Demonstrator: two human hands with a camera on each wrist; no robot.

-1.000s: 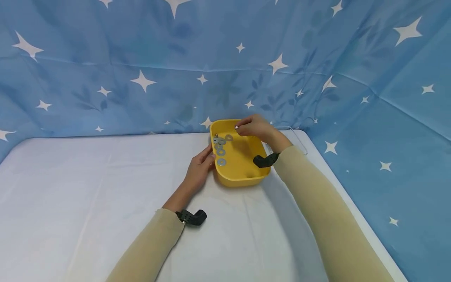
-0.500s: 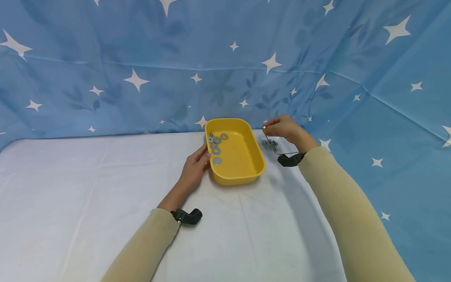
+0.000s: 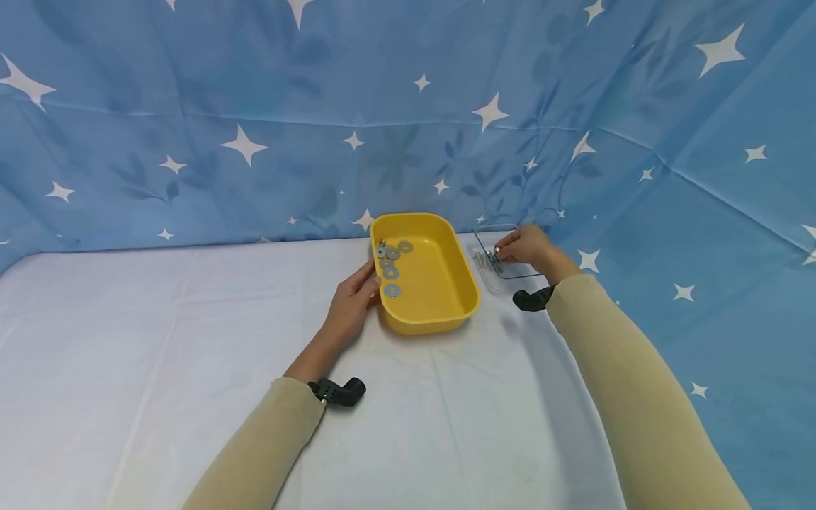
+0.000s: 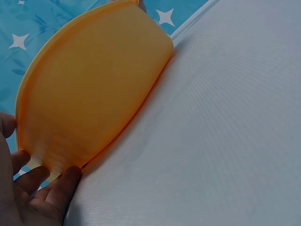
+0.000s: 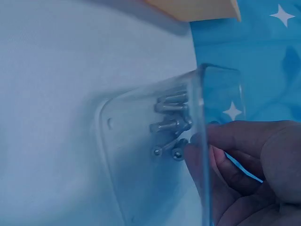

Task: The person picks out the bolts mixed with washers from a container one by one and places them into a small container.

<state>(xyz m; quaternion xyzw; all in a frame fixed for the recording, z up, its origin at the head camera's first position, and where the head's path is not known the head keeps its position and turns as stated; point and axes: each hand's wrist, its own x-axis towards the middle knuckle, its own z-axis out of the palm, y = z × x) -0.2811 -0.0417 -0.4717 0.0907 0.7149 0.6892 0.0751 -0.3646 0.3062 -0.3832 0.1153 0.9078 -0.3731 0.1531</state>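
Note:
In the head view, my left hand (image 3: 348,301) grips the left side of a yellow plastic bin (image 3: 427,329). The left wrist view has its fingers (image 4: 70,181) bent against the bin's outer wall. Several flat metal washers (image 3: 392,291) lie along the bin's left side, with small screw-like metal pieces at their far end. My right hand (image 3: 534,249) reaches into a clear plastic box (image 3: 519,277) right of the bin. Its thumb and finger pinch a small shiny bolt (image 3: 497,250), mostly covered by the fingertips. Through the clear wall, the right wrist view reveals several bolts (image 5: 169,125).
A white cloth (image 3: 210,354) covers the table. Blue star-printed curtain (image 3: 306,127) hangs close behind the bin and box and along the right side. The clear box's thin rim (image 5: 203,132) stands between the right wrist camera and the bolts.
My right hand has moved from above the yellow bin rightward to the clear box, then lowered into it, the small metal piece staying at its fingertips. The left hand stays on the bin.

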